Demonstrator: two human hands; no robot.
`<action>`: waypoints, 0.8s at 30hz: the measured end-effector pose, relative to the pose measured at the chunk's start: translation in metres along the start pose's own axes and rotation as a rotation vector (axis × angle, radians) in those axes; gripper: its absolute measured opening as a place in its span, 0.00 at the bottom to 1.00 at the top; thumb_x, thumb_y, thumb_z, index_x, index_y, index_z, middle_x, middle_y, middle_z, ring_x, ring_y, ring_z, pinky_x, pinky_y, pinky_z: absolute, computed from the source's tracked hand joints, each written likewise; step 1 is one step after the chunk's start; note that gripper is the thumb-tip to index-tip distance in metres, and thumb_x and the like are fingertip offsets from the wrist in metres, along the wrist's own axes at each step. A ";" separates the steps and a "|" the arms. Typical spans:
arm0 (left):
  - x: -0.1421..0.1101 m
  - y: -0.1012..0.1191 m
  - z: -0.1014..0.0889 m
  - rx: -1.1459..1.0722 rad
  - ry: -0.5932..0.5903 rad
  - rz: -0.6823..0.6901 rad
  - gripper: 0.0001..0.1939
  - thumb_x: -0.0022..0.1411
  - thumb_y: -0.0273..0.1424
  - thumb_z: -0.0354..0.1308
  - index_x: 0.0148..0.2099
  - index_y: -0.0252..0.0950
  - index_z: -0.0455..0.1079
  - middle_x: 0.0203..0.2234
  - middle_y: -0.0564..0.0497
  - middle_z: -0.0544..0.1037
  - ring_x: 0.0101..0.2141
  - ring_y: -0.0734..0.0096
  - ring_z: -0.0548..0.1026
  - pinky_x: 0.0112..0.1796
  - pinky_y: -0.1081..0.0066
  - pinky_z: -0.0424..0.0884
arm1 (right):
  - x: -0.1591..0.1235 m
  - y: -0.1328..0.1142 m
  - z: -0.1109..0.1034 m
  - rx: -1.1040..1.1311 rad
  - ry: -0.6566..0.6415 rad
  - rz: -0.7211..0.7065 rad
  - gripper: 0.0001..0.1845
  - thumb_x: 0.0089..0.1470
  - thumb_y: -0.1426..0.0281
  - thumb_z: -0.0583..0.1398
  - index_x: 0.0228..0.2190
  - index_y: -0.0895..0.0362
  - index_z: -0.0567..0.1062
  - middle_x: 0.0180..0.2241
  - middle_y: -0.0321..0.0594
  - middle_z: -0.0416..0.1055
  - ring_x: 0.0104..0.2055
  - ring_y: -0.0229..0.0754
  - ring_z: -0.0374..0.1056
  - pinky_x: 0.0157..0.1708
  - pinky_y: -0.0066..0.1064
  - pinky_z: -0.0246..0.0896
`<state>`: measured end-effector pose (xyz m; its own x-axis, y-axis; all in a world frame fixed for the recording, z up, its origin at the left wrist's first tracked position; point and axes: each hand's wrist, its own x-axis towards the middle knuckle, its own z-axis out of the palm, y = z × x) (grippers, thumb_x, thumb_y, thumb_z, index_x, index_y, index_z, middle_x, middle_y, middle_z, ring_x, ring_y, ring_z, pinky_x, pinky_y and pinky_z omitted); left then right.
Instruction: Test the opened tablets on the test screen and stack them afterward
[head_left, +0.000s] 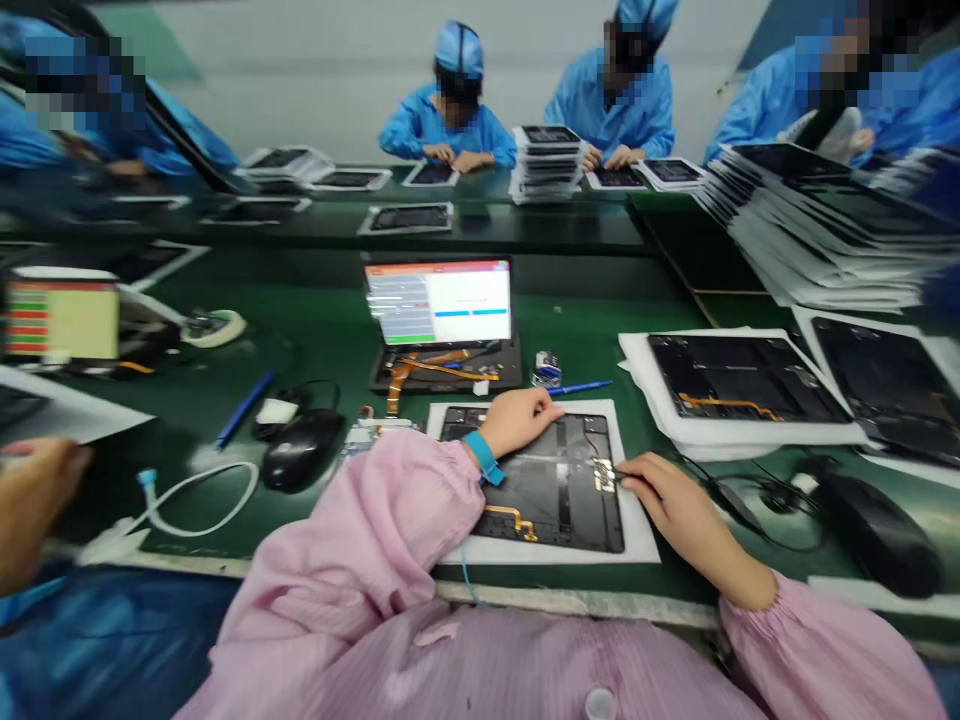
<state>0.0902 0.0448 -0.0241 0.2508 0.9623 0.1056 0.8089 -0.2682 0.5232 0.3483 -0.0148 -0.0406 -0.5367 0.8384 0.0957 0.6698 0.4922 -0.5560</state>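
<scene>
An opened tablet back panel (547, 490) lies on a white foam sheet (637, 540) right in front of me, with an orange flex cable at its lower left. My left hand (517, 420) rests curled on the panel's top edge, a blue strap on its wrist. My right hand (675, 505) lies at the panel's right edge, its fingers pinched at a small metal connector (604, 475); whether they hold a tool I cannot make out.
A lit tablet screen (439, 300) stands propped behind the panel. A black mouse (300, 450), white cable (202, 495) and blue pen (244, 408) lie left. More open panels (742, 385) and a tall stack (817, 235) sit right. Other workers in blue sit across the bench.
</scene>
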 end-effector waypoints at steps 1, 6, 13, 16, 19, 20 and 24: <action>-0.002 0.000 -0.010 0.007 0.058 0.019 0.15 0.62 0.42 0.49 0.34 0.37 0.69 0.29 0.52 0.75 0.32 0.69 0.72 0.33 0.71 0.64 | -0.001 0.004 0.003 -0.003 -0.009 0.003 0.10 0.61 0.67 0.50 0.39 0.54 0.68 0.36 0.41 0.67 0.40 0.43 0.64 0.41 0.35 0.59; -0.016 -0.022 -0.071 0.243 0.450 -0.117 0.15 0.63 0.33 0.46 0.50 0.34 0.64 0.43 0.44 0.72 0.50 0.60 0.65 0.50 0.62 0.61 | -0.003 0.015 0.011 -0.010 -0.031 -0.007 0.10 0.61 0.64 0.49 0.41 0.53 0.67 0.38 0.40 0.67 0.42 0.43 0.65 0.42 0.36 0.60; -0.011 -0.072 -0.059 0.433 0.381 -0.190 0.25 0.58 0.27 0.46 0.58 0.29 0.55 0.59 0.39 0.57 0.62 0.54 0.44 0.58 0.54 0.48 | -0.002 0.011 0.010 -0.008 0.008 -0.013 0.11 0.60 0.63 0.50 0.40 0.52 0.68 0.38 0.40 0.69 0.41 0.44 0.66 0.40 0.36 0.63; -0.001 -0.067 -0.051 0.394 0.352 -0.135 0.26 0.58 0.27 0.45 0.60 0.29 0.53 0.59 0.40 0.58 0.63 0.56 0.42 0.59 0.54 0.47 | -0.004 0.009 0.009 -0.014 0.017 -0.019 0.11 0.60 0.64 0.50 0.40 0.52 0.69 0.38 0.41 0.69 0.40 0.44 0.67 0.38 0.35 0.64; 0.003 -0.054 -0.052 0.333 0.336 -0.093 0.26 0.58 0.27 0.45 0.60 0.28 0.52 0.58 0.39 0.59 0.62 0.56 0.44 0.58 0.54 0.49 | -0.004 0.011 0.009 -0.027 0.002 -0.042 0.11 0.60 0.65 0.50 0.42 0.52 0.68 0.38 0.41 0.68 0.40 0.44 0.67 0.37 0.35 0.64; 0.004 -0.049 -0.052 0.303 0.322 -0.078 0.26 0.59 0.27 0.45 0.59 0.28 0.53 0.56 0.39 0.61 0.61 0.56 0.48 0.57 0.56 0.52 | -0.003 0.012 0.010 -0.043 0.000 -0.058 0.11 0.60 0.65 0.50 0.43 0.52 0.68 0.38 0.42 0.68 0.40 0.44 0.66 0.38 0.35 0.64; -0.001 -0.020 -0.047 0.152 0.181 0.053 0.16 0.61 0.28 0.43 0.50 0.35 0.64 0.43 0.44 0.72 0.46 0.64 0.68 0.48 0.63 0.64 | 0.006 0.008 0.007 -0.221 0.018 -0.146 0.13 0.60 0.68 0.50 0.45 0.55 0.68 0.36 0.44 0.67 0.38 0.45 0.66 0.39 0.39 0.63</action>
<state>0.0488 0.0509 0.0050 0.2066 0.9356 0.2863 0.8715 -0.3090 0.3807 0.3474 -0.0077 -0.0500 -0.6282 0.7576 0.1774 0.6828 0.6461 -0.3411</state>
